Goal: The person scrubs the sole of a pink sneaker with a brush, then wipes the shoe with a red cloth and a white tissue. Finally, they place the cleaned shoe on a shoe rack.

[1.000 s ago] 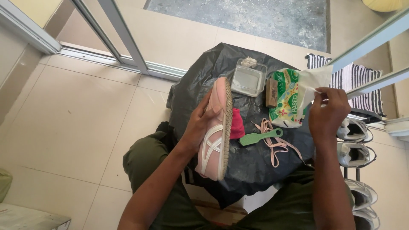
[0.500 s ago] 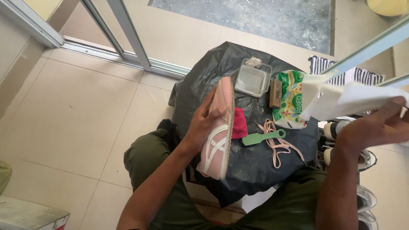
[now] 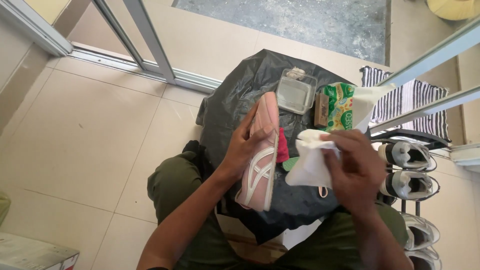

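I've got the left hand point(image 3: 245, 147) wrapped round a pink shoe point(image 3: 261, 155), its fingers point(image 3: 262, 132) curled over the upper edge and closed tight on it, the shoe held on its side with the white stripes facing me and the toe pointing away, over the black plastic sheet point(image 3: 235, 95) that covers the counter; the right hand point(image 3: 352, 167) sits just beside it, fingers closed on a white tissue point(image 3: 310, 162), which hangs bunched from the grip and comes close to the shoe's side, though I can't tell whether it touches; on the sheet beyond the shoe lies a clear plastic box point(image 3: 296, 94), then a small brown block point(image 3: 321, 110) and a green tissue pack point(image 3: 342, 111) with a white sheet sticking out of it; something red point(image 3: 283, 147) peeks out behind the shoe and a green bit point(image 3: 291, 162) shows under the tissue; off to the right a rack point(image 3: 415, 172) holds white shoes point(image 3: 406, 155), a striped mat point(image 3: 407, 97) lies past it, and a metal door frame point(image 3: 150, 50) crosses the tiled floor point(image 3: 80, 135); green trousers point(image 3: 175, 185) show below.
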